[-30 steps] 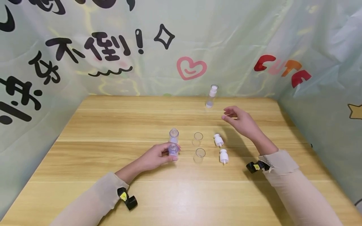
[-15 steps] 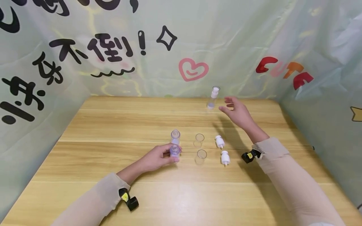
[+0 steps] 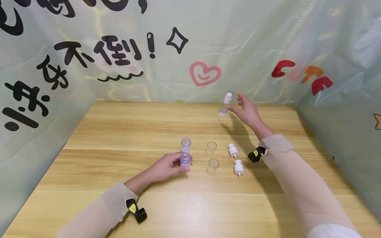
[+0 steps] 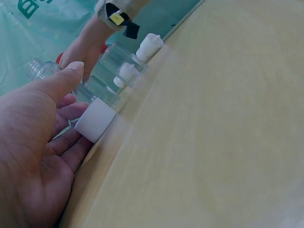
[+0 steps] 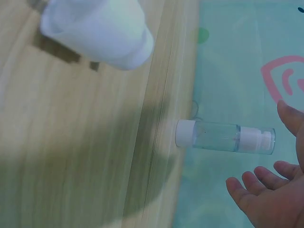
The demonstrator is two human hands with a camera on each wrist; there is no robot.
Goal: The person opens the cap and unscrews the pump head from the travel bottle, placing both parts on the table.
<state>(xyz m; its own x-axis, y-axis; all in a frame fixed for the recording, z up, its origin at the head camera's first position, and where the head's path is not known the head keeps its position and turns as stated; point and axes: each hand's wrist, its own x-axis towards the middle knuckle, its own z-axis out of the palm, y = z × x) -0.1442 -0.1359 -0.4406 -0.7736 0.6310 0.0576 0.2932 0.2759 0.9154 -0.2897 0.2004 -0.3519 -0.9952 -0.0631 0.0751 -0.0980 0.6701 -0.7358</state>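
My left hand (image 3: pixel 168 167) holds a small clear bottle (image 3: pixel 185 160) upright at the table's middle, thumb in front and fingers round the far side. Its white base (image 4: pixel 96 120) shows below the thumb in the left wrist view. Right behind it stands a second open-necked bottle (image 3: pixel 186 143). Toward the back edge, my right hand (image 3: pixel 247 114) reaches beside an assembled pump bottle (image 3: pixel 227 100) with a clear cap on. In the right wrist view the fingers (image 5: pixel 240 190) are spread and apart from this pump bottle (image 5: pixel 216 137).
Two clear caps (image 3: pixel 210 152) (image 3: pixel 212 170) stand right of the bottles. Farther right are two white pump heads (image 3: pixel 233 150) (image 3: pixel 238 168), their short stems pointing toward the front. A printed curtain (image 3: pixel 166 82) hangs along the table's back edge.
My right hand has moved left and toward the back, closing in on the assembled pump bottle. The left hand keeps its hold, and the view has shifted slightly.
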